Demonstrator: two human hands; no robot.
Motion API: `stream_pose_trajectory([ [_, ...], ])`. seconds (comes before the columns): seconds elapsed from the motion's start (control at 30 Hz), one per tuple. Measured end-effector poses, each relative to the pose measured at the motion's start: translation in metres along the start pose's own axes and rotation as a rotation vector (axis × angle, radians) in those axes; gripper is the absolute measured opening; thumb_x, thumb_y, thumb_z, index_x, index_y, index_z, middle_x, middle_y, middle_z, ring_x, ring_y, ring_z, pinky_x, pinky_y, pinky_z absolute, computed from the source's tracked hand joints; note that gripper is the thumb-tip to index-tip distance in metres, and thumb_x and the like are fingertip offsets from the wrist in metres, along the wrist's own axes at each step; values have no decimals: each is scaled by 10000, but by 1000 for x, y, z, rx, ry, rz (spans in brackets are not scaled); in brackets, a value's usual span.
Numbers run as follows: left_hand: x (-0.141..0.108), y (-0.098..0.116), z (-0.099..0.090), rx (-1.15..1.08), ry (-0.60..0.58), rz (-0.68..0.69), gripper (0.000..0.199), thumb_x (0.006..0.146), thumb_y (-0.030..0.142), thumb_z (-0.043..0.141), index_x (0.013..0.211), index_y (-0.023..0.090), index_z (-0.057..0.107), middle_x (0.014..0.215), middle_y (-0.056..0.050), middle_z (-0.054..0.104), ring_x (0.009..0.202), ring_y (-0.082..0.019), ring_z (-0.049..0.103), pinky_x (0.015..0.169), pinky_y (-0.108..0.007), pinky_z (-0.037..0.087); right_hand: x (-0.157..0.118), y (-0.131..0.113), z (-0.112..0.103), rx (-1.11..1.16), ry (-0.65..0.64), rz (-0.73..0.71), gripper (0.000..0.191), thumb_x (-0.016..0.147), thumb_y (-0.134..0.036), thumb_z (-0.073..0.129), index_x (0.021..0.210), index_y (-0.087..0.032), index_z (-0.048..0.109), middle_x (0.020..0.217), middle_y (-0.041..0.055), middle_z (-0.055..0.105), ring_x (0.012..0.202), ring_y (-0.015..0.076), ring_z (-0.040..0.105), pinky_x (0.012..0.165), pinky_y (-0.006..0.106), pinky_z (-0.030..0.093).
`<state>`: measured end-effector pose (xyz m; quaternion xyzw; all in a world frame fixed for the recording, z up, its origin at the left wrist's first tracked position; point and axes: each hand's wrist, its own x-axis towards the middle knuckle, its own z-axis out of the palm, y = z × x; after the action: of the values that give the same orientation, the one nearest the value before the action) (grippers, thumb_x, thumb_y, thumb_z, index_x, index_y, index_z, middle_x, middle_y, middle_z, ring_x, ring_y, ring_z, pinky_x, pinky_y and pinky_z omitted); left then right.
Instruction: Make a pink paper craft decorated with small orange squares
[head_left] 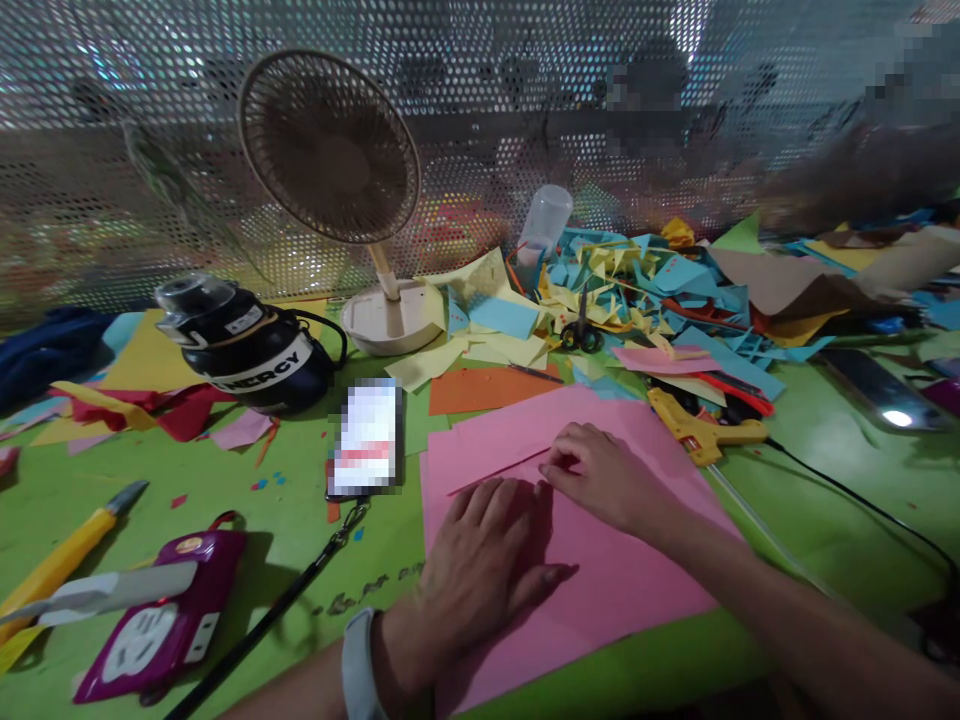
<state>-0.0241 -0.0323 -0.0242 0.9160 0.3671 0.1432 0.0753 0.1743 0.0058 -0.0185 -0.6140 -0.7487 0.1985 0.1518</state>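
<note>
1. Several pink sheets (630, 585) are lying stacked, edges misaligned, on the green desk (397, 530).
2. One thin dark line (499, 472) is crossing the top sheet; cut, fold or strip, and extent completed, cannot be told.
3. Left grip (476, 550) is resting spread, palm down; right grip (600, 480) is pressing fingertips together at the line's end, contents indiscernible.
4. Glue gun (697, 430) is lying rightward, phone (367, 435) leftward.

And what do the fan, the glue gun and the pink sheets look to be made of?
Fan: probably matte plastic, from its even beige and moulded-looking base. Glue gun: likely hard yellow plastic, with a moulded body. Pink sheets: matte paper or thin card, lying flat with thin edges.
</note>
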Motion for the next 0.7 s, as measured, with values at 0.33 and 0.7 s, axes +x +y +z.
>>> stream_pose_trajectory([
  [0.33, -1, -1, 1, 7, 30, 16, 625, 918, 616, 422, 1325, 146, 483, 1170, -123, 588, 1021, -289, 521, 838, -444, 444, 1, -2, 5, 34, 46, 44, 190, 851, -276, 605, 675, -206, 599, 807, 1, 646, 794, 162, 561, 748, 318, 360],
  [0.7, 0, -2, 0, 0, 15, 23, 613, 917, 613, 430, 1286, 128, 501, 1171, -129, 594, 995, -287, 525, 831, -455, 458, 0, -1, 10, 13, 86, 34, 161, 845, -231, 588, 685, -208, 588, 809, 5, 650, 813, 173, 560, 758, 330, 353],
])
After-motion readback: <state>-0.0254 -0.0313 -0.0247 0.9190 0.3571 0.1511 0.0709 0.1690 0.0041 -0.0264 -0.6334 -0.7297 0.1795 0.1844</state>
